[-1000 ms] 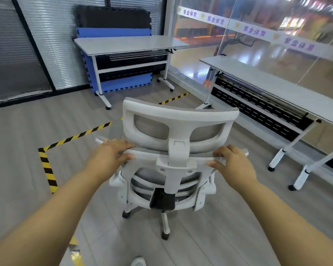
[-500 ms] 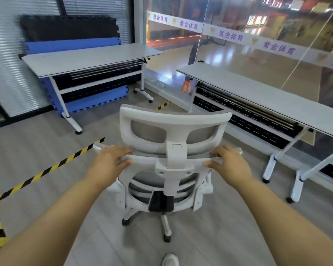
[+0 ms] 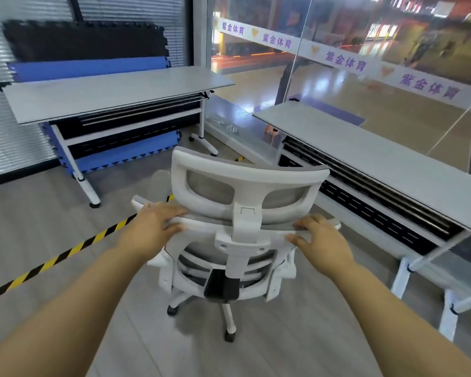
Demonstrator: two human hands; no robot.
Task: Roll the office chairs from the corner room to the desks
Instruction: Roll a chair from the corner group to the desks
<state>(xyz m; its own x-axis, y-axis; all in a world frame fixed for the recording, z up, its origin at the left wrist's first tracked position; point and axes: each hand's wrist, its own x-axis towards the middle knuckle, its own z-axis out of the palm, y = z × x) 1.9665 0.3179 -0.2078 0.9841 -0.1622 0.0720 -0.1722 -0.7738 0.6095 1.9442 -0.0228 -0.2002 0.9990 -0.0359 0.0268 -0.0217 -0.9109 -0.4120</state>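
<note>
Moved: white mesh-backed chair is being rolled closer to grey slab desks.
Hands: left hand and right hand are being curled around backrest rim.

I see my left hand and right hand gripping the top rail of the white office chair at frame center. One desk sits upper left, another desk along the right, striped floor tape at left.

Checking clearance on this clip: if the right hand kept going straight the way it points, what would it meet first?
The right hand already grips the chair; beyond, probably bare floor between the two desks, though depth is unclear.
</note>
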